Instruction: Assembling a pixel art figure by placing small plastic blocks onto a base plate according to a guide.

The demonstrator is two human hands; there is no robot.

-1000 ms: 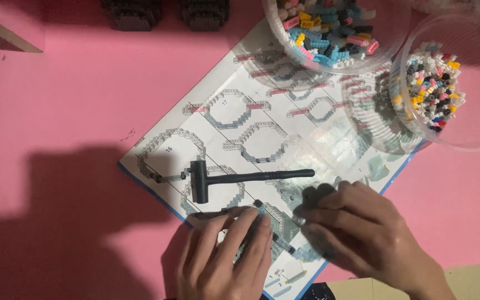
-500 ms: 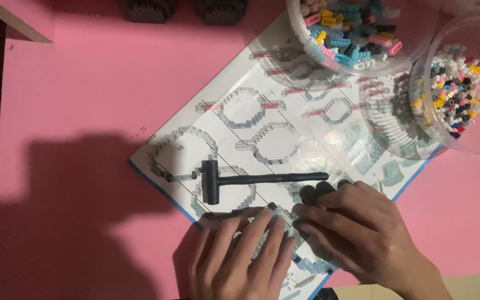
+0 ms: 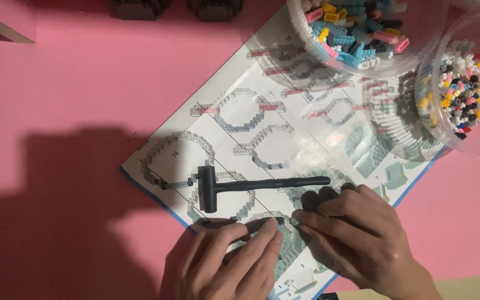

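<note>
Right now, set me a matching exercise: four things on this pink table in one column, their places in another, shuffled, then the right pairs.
Things:
1. small black hammer
2. instruction sheet
3. left hand
4. tub of mostly blue and pink bricks

Places:
A. top edge of the view, overlapping the sheet's upper corner
B. flat on the pink table, under the hammer and both hands
C. lying on the sheet just above the hands
D. bottom of the view, beside the right hand

Pairs: 1-C, 2-B, 3-D, 4-A

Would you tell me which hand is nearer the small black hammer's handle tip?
Right. The right hand lies just below the hammer handle's tip; the left hand sits lower, beneath its head.
</note>
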